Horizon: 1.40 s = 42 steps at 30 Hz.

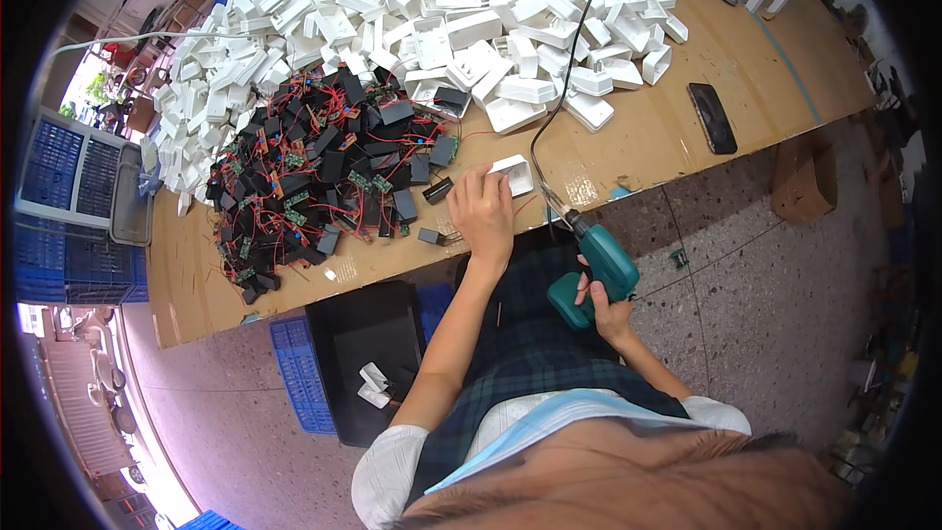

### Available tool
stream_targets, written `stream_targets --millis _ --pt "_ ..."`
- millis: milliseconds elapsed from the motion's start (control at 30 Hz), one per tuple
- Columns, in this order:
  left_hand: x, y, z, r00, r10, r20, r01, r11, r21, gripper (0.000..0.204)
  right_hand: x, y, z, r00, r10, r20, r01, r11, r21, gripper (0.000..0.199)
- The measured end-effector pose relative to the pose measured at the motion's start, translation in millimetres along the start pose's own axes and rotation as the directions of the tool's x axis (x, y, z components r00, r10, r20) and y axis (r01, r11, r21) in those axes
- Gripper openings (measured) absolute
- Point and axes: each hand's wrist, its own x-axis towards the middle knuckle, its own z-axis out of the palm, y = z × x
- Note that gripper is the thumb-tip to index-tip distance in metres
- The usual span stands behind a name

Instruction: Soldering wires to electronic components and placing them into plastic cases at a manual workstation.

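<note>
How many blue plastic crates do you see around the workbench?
3 that I can make out: a stack of crates at the far left, one crate on the floor under the bench edge, one corner at the bottom. Others may be hidden.

My matt teal plastic screwdriver (601,265) w/ metal bit; smooth white plastic housing (513,175) under my left fingers; desk (638,142) = bare matt brown fibreboard; speckled polished stone floor (746,294).

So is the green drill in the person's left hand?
No, the green drill is held by the right hand, while the left hand rests on a white casing.
</note>
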Motion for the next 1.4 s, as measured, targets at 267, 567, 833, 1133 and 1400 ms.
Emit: stream_targets --millis 267,567,833,1133,1400 --pt "0 -1 -2 1.000 0.013 0.002 -0.013 1.000 0.007 0.015 -1 -10 -9 0.999 0.025 0.038 -0.023 0.999 -0.047 0.047" --pt "-9 13 -36 0.996 0.086 0.023 -0.085 0.996 -0.040 0.026 3 -14 -9 0.997 -0.072 -0.041 0.072 0.997 0.004 0.044" --pt "-28 17 -29 0.968 0.084 0.235 -0.089 0.996 0.011 0.015 3 -14 -7 0.997 -0.065 -0.047 0.064 0.998 -0.022 0.045" --pt "-23 12 -29 0.987 -0.030 0.159 0.029 1.000 0.007 0.010 4 -15 -2 0.997 -0.076 -0.015 0.076 0.997 -0.002 0.046" --pt "8 11 -43 0.991 -0.049 0.127 0.057 0.996 -0.064 0.011 7 -11 5 0.996 -0.075 -0.050 0.077 0.996 0.049 0.033"
